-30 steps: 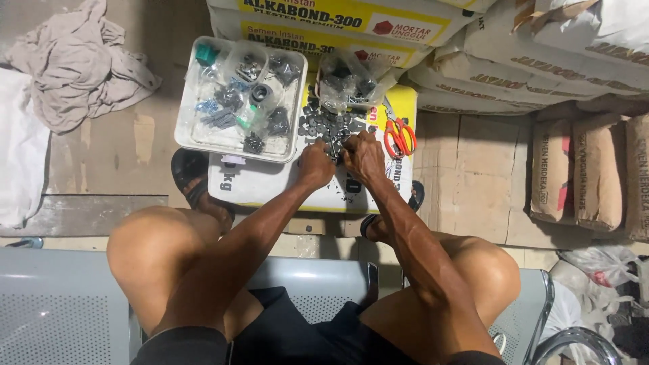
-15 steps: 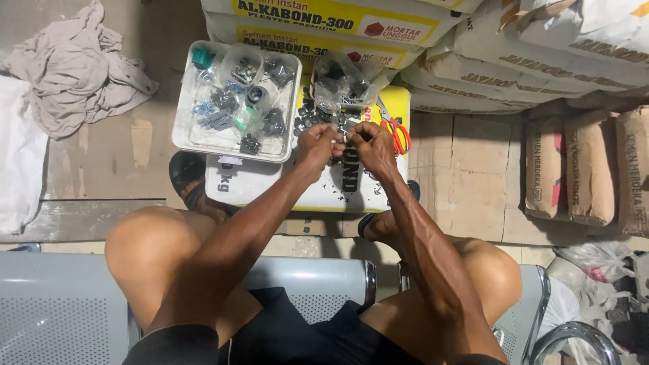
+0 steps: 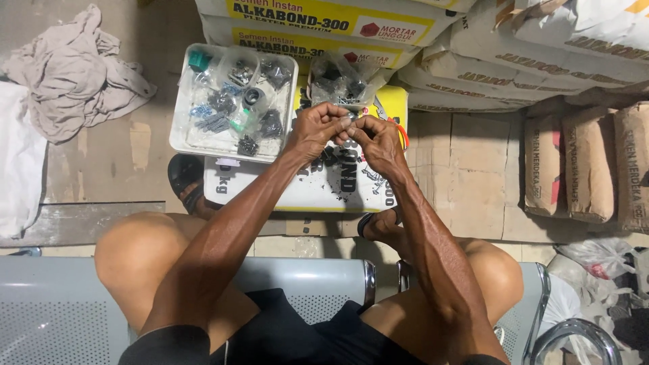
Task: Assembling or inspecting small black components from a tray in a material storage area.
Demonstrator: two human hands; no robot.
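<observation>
Both hands meet above a white sack that lies flat as a surface (image 3: 311,192) in front of the seated person. The left hand (image 3: 312,130) and the right hand (image 3: 380,142) face each other, fingertips nearly touching, with a small clear piece (image 3: 347,123) pinched between them; it sits right at the tips of the left fingers (image 3: 336,116), and the right fingers (image 3: 357,128) close on it from the other side. The fingers of both hands are curled together on this piece, which is too small to tell what it is. Just beyond the hands a clear bag (image 3: 341,82) of dark small parts rests on the sack, and to the left of it a white tray (image 3: 181,128) holds more little bags of parts. Orange-handled pliers (image 3: 403,130) lie just beside the right hand. Grey rags (image 3: 71,74) lie on the floor well to the left, and sacks (image 3: 514,54) are stacked behind.
</observation>
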